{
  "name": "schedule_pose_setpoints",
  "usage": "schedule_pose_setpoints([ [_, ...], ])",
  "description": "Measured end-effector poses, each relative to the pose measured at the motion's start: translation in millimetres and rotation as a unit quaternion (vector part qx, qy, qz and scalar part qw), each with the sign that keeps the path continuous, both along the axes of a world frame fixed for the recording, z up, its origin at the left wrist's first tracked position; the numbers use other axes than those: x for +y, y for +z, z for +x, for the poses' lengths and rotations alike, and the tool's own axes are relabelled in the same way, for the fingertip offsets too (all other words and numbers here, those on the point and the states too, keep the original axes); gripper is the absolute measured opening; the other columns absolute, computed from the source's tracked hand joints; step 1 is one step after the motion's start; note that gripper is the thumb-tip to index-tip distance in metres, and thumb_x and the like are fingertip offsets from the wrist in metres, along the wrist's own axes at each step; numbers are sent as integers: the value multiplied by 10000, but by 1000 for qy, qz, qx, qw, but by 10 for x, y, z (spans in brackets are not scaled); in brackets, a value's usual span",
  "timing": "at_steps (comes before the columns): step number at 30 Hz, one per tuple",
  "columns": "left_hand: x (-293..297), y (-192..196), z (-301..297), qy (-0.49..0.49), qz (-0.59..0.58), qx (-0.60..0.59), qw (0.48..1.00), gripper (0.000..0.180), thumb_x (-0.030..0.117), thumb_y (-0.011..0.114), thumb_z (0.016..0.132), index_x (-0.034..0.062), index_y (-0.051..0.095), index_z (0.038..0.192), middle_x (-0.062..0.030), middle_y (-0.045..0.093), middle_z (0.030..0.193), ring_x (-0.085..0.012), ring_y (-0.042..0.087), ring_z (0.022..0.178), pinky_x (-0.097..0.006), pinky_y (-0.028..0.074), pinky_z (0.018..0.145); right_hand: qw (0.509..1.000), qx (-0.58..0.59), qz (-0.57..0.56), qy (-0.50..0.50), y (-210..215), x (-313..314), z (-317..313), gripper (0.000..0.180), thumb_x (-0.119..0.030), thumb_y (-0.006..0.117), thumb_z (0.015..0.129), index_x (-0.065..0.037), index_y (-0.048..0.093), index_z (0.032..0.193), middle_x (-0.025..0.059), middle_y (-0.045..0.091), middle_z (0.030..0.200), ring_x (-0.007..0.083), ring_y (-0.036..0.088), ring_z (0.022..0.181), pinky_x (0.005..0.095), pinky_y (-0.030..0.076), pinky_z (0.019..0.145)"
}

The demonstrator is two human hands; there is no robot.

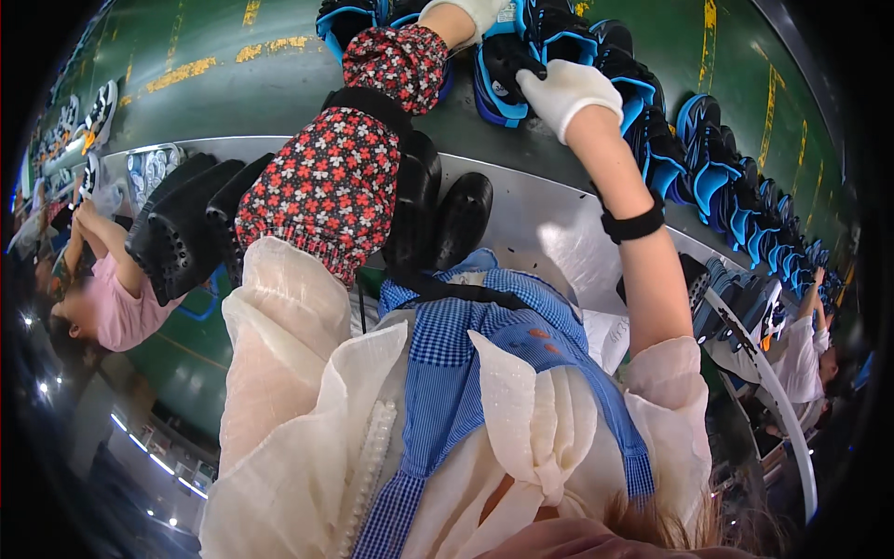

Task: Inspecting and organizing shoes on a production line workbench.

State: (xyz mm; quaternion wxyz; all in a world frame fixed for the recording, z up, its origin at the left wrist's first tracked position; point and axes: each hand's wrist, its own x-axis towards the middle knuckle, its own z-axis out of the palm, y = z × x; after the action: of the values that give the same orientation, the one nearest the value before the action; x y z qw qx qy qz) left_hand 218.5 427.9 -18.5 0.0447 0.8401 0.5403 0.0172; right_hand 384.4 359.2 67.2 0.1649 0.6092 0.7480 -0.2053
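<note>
In the head view, the person leans far over a green conveyor belt (279,84) and reaches with both arms to a long row of black and blue sport shoes (708,168) that curves away to the right. The shoes stand side by side with no gaps, probably so that many fit on the belt and each one is easy to take.

The right hand (568,93), in a white glove, is closed on the black upper part of one black and blue shoe (503,74) at the near end of the row; the fingers pinch the material from above, which seems a good hold for lifting or turning it. The left hand (470,14), also in a white glove, is at the top edge of the picture, beside the same shoe. It is cut by the frame, so I cannot tell if it grips something. A red flowered sleeve cover (345,177) protects the left arm.

Black shoe soles (182,228) lie in a pile on the metal table (521,214) near the body, within easy reach. Other workers (102,298) sit at both sides.
</note>
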Motion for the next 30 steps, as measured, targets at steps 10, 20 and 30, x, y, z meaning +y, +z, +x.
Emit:
schedule_pose_setpoints([
  [10,-598,697,129,131,-196,-38,971,309,247,519,806,25,648,977,-183,634,973,-322,623,893,-391,496,778,1000,5,28,-13,-496,145,-385,388,-406,506,838,-69,659,956,182,633,989,336,603,953,407,487,803],
  [20,-1077,302,299,100,-224,-59,968,281,226,575,785,63,615,1011,-137,629,1015,-303,609,925,-388,496,790,989,13,-6,146,-573,548,-567,265,-192,484,817,-18,665,901,190,629,969,315,622,885,375,499,761],
  [30,-816,-199,302,9,-403,25,915,485,409,533,795,72,574,1142,-160,556,1180,-325,514,1096,-355,406,939,933,-68,9,353,-824,499,-689,269,-206,486,827,-37,670,927,168,640,966,298,630,875,381,506,730],
])
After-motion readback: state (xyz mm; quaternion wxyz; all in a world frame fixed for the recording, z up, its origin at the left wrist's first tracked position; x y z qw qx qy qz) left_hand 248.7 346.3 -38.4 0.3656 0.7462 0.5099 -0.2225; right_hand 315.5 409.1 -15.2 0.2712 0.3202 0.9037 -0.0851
